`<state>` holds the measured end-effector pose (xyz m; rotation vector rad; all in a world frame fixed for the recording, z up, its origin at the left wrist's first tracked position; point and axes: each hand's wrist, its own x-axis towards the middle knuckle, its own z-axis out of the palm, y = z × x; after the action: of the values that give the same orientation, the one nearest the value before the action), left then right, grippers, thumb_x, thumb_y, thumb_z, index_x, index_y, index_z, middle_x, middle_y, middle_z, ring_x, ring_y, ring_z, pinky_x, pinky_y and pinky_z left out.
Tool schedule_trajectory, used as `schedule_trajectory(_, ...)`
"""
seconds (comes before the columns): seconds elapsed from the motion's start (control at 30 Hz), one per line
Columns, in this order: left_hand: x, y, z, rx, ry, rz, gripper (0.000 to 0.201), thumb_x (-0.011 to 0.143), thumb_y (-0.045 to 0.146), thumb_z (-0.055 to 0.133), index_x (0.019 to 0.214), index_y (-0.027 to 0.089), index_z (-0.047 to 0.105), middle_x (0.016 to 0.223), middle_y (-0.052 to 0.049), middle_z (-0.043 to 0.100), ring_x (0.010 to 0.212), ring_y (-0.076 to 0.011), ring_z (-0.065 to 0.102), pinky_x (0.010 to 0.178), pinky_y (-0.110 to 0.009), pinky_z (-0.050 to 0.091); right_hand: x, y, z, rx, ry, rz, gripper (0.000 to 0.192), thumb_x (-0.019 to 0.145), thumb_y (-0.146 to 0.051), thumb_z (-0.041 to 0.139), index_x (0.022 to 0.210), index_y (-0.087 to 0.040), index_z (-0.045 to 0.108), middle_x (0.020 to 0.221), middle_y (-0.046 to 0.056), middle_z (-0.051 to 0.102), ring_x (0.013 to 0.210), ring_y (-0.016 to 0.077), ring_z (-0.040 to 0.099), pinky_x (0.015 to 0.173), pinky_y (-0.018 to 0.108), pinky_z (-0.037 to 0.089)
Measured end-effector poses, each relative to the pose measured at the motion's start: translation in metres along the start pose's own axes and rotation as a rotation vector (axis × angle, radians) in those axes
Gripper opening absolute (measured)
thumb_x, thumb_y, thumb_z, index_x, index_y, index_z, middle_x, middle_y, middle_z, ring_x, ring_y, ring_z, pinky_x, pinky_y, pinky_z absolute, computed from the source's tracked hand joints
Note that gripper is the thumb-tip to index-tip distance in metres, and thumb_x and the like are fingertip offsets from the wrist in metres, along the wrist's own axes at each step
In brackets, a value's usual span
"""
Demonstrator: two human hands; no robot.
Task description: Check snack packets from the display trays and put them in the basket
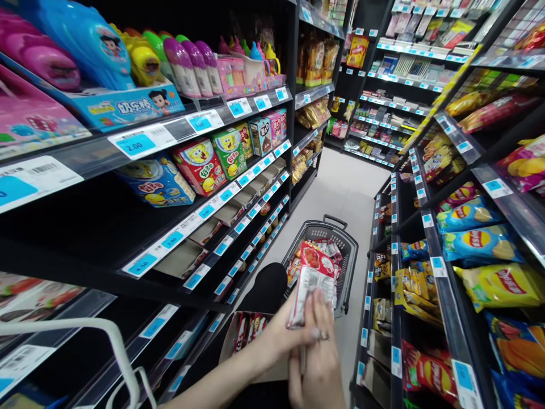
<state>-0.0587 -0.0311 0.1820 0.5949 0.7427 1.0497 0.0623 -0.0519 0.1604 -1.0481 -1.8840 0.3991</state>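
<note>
In the head view, both my hands close around a red-and-white snack packet [313,284]. Printed text covers its pale lower part; whether it is one packet or a few stacked together I cannot tell. My left hand [292,329] grips it from the left, thumb across the front. Over its right side and lower end, my right hand [320,352] presses with fingers together, a ring on one. An open carton [227,341] with several red-and-white packets in it sits by my left forearm. Beyond my hands stands a grey shopping basket [351,267] holding many small packets.
Shelves line both sides of a narrow aisle. On the left are toy-shaped sweets [97,48] and small snack boxes [200,165]; a white curved bar [85,324] juts in below. Crisp bags [502,284] fill the right shelves. Pale floor [340,176] runs to the far rack.
</note>
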Motion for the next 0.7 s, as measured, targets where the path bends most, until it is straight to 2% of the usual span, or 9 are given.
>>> schedule_trajectory(0.07, -0.001, 0.010, -0.006, -0.007, 0.107, -0.054, 0.065, 0.068, 0.032, 0.080, 0.128, 0.018, 0.059, 0.122, -0.013, 0.068, 0.113, -0.0305, 0.061, 0.101, -0.041, 0.043, 0.003, 0.000, -0.010, 0.139, 0.015, 0.057, 0.045, 0.087, -0.010, 0.045, 0.128, -0.021, 0.061, 0.131, 0.013, 0.063, 0.125, 0.0307, 0.055, 0.101, 0.052, 0.046)
schedule_trajectory(0.13, -0.003, 0.024, -0.014, -0.008, 0.097, -0.100, 0.054, 0.066, 0.030, 0.080, 0.115, 0.014, 0.068, 0.107, -0.012, 0.074, 0.099, -0.0303, 0.067, 0.091, -0.039, 0.049, 0.012, 0.010, -0.028, 0.238, 0.106, 0.202, 0.030, 0.088, -0.013, 0.050, 0.106, -0.025, 0.071, 0.111, 0.009, 0.072, 0.112, 0.0277, 0.063, 0.097, 0.049, 0.049)
schedule_trajectory(0.2, -0.005, 0.037, -0.019, 0.027, 0.020, -0.150, 0.046, 0.064, 0.026, 0.080, 0.107, 0.012, 0.072, 0.097, -0.011, 0.076, 0.090, -0.0276, 0.069, 0.085, -0.035, 0.050, 0.026, 0.025, -0.047, 0.313, 0.159, 0.451, 0.029, 0.085, -0.025, 0.062, 0.113, -0.022, 0.067, 0.120, 0.012, 0.067, 0.113, 0.0291, 0.061, 0.099, 0.050, 0.047)
schedule_trajectory(0.3, -0.007, 0.047, -0.019, 0.089, -0.074, -0.213, 0.042, 0.063, 0.023, 0.080, 0.103, 0.011, 0.074, 0.092, -0.010, 0.076, 0.086, -0.0230, 0.068, 0.079, -0.028, 0.050, 0.045, 0.042, -0.062, 0.739, -0.110, 0.720, 0.064, 0.079, -0.033, 0.071, 0.138, -0.024, 0.045, 0.133, 0.014, 0.059, 0.113, 0.0288, 0.063, 0.094, 0.046, 0.052)
schedule_trajectory(0.37, -0.007, 0.046, -0.015, 0.049, -0.020, -0.170, 0.046, 0.065, 0.027, 0.081, 0.108, 0.013, 0.072, 0.100, -0.010, 0.075, 0.089, -0.0225, 0.068, 0.080, -0.028, 0.050, 0.050, 0.046, -0.061, 0.964, -0.232, 0.799, 0.074, 0.078, -0.032, 0.073, 0.143, -0.024, 0.037, 0.124, 0.015, 0.066, 0.104, 0.0289, 0.068, 0.088, 0.045, 0.055)
schedule_trajectory(0.5, -0.006, 0.031, -0.012, -0.074, 0.106, 0.041, 0.082, 0.068, 0.038, 0.081, 0.140, 0.026, 0.044, 0.121, -0.012, 0.067, 0.101, -0.0258, 0.065, 0.088, -0.036, 0.049, 0.041, 0.046, -0.048, 0.846, 0.052, 0.839, 0.058, 0.077, -0.034, 0.074, 0.130, -0.023, 0.055, 0.118, 0.012, 0.070, 0.104, 0.0276, 0.068, 0.090, 0.041, 0.054)
schedule_trajectory(0.57, -0.007, 0.025, -0.015, -0.029, 0.099, 0.082, 0.097, 0.065, 0.032, 0.085, 0.146, 0.033, 0.032, 0.121, -0.011, 0.066, 0.095, -0.0253, 0.067, 0.085, -0.039, 0.051, 0.033, 0.049, -0.047, 0.752, 0.039, 0.804, 0.043, 0.074, -0.035, 0.076, 0.115, -0.024, 0.068, 0.118, 0.010, 0.071, 0.107, 0.0271, 0.067, 0.091, 0.037, 0.054)
schedule_trajectory(0.63, -0.007, 0.022, -0.021, 0.035, 0.134, 0.084, 0.083, 0.063, 0.027, 0.086, 0.137, 0.029, 0.049, 0.114, -0.009, 0.070, 0.090, -0.0239, 0.067, 0.081, -0.036, 0.052, 0.026, 0.052, -0.051, 0.720, -0.076, 0.761, 0.038, 0.072, -0.035, 0.078, 0.108, -0.025, 0.073, 0.115, 0.009, 0.073, 0.103, 0.0274, 0.069, 0.087, 0.035, 0.056)
schedule_trajectory(0.7, -0.008, 0.025, -0.026, 0.097, 0.179, 0.084, 0.055, 0.060, 0.027, 0.086, 0.112, 0.020, 0.069, 0.098, -0.008, 0.075, 0.086, -0.0226, 0.067, 0.078, -0.032, 0.051, 0.022, 0.056, -0.058, 0.630, -0.126, 0.686, 0.037, 0.071, -0.035, 0.079, 0.107, -0.029, 0.075, 0.108, 0.008, 0.075, 0.095, 0.0271, 0.072, 0.081, 0.034, 0.058)
